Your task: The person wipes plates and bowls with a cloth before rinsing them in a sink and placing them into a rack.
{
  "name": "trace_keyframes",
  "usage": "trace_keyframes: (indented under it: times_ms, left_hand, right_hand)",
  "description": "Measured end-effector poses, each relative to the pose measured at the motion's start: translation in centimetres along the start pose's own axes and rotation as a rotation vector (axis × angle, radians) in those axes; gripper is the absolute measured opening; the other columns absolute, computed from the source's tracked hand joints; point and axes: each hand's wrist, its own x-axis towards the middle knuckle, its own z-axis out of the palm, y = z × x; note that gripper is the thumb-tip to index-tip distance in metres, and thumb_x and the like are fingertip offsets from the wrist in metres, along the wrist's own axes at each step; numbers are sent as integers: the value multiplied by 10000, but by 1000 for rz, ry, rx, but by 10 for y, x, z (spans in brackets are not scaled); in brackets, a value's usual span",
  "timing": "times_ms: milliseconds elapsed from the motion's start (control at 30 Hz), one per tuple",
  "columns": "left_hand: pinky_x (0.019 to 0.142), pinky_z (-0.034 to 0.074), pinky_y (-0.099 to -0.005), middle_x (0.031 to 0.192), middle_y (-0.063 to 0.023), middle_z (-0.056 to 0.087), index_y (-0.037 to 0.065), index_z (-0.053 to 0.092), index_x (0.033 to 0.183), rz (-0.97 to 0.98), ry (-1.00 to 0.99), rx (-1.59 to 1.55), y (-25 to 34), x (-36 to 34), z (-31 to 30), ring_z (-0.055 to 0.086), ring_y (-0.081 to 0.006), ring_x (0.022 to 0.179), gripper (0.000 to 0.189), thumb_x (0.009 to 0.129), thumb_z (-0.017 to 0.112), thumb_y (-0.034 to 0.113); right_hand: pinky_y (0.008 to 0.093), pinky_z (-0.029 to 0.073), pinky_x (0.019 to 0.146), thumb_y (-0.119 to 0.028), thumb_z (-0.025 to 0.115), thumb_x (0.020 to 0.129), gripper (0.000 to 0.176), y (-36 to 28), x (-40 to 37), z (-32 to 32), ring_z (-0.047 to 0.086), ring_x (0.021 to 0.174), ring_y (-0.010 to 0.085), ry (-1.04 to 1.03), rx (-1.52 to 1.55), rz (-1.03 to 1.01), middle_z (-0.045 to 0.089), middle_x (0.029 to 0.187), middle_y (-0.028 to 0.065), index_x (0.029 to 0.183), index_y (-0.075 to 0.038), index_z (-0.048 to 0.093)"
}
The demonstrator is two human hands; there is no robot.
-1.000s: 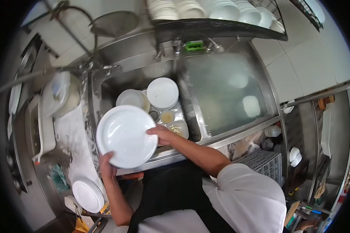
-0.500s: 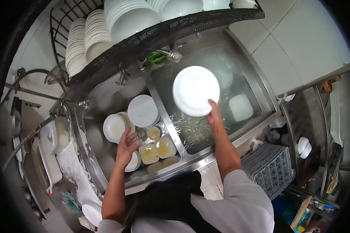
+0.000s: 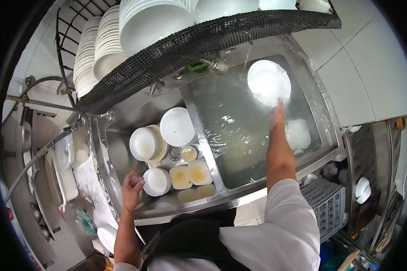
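My right hand [image 3: 278, 115] grips the near edge of a round white plate [image 3: 267, 81] at the far side of the water-filled right basin [image 3: 230, 149]. Water breaks around the plate's rim, and the fingers beneath it are hidden. My left hand [image 3: 132, 187] is empty, its fingers loosely curled and apart, over the front of the left basin. Just right of it stands a stack of white bowls [image 3: 156, 182]. Further back are a tilted stack of bowls [image 3: 143, 144] and a stack of white plates [image 3: 177, 126]. Small square dishes [image 3: 181, 177] with yellowish liquid sit beside them.
Another white dish [image 3: 297, 134] lies underwater at right. A rack with stacked white bowls [image 3: 156, 27] and black mesh [image 3: 203, 40] overhangs the back. Taps [image 3: 219, 63] stick out below it. A grey crate [image 3: 325, 205] stands right of the sink, and a hose [image 3: 36, 156] hangs at left.
My right hand has carried the plate away and to the right, down to the water. My left hand has drawn back left, off the bowls. The view has shifted slightly.
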Motion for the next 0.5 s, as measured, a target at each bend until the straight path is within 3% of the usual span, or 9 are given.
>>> trace_keyframes:
  times_ms: [67,133,167,233,267,333,433,467,500]
  left_hand:
    - [773,492,-252,1005,-113,678,-20,418,1342,3,49,20,-8,-6,-13,614,-121,882,551,860,676,49]
    - [755,486,-246,999,-109,678,-25,426,1339,-3,91,46,-21,-14,-27,609,-112,867,543,863,674,58]
    - [738,480,-240,993,-105,677,-30,434,1336,-7,122,80,-28,-19,-32,605,-104,853,535,867,672,67]
    - [738,477,-234,989,-102,678,-37,442,1331,-50,150,67,-39,-30,-40,603,-99,848,527,869,667,78]
    - [738,475,-228,986,-99,678,-43,449,1326,-81,181,66,-44,-35,-47,602,-94,842,520,871,663,89]
    - [769,483,-246,1008,-107,674,-43,455,1323,-68,188,27,-81,-34,-69,611,-113,875,515,870,658,98]
    - [856,495,-311,1092,-140,653,-42,459,1322,4,327,64,-125,-50,-90,626,-186,988,518,866,649,112]
    - [882,490,-345,1142,-160,635,-24,491,1300,18,409,-32,-131,-58,-96,619,-223,1041,498,860,657,137]
    - [876,494,-343,1103,-157,654,-10,533,1258,-19,515,190,-121,-73,-105,633,-230,1015,461,853,664,167]
  right_hand:
    - [370,309,1091,-459,514,928,582,10,20,-5,415,1325,275,74,-77,5,480,1418,117,1403,-127,461]
    - [375,350,1073,-446,493,925,500,54,88,-42,468,1285,310,44,-929,-492,511,1376,151,1299,-122,565]
    - [375,350,1073,-446,493,925,500,42,80,-47,468,1285,310,37,-943,-494,511,1376,151,1299,-122,565]
    - [418,450,951,-399,531,890,464,-5,50,-58,553,1185,292,-17,-1433,-125,595,1260,163,1184,-52,624]
    - [418,450,951,-399,531,890,464,-15,32,-54,553,1185,292,-28,-1451,-133,595,1260,163,1184,-52,624]
    - [421,482,909,-379,539,880,413,-19,-4,-30,610,1085,327,227,-1402,-219,638,1165,188,1070,-36,670]
    - [423,427,999,-416,497,924,494,49,36,-48,548,1180,326,85,-1749,-696,544,1309,212,1154,-2,637]
    - [425,413,1011,-393,492,938,487,80,51,-44,532,1203,326,8,-1471,-648,498,1366,212,1208,-6,610]
    - [413,434,977,-355,483,948,449,76,19,-30,564,1143,313,-117,-1296,-705,561,1276,195,1202,-8,613]
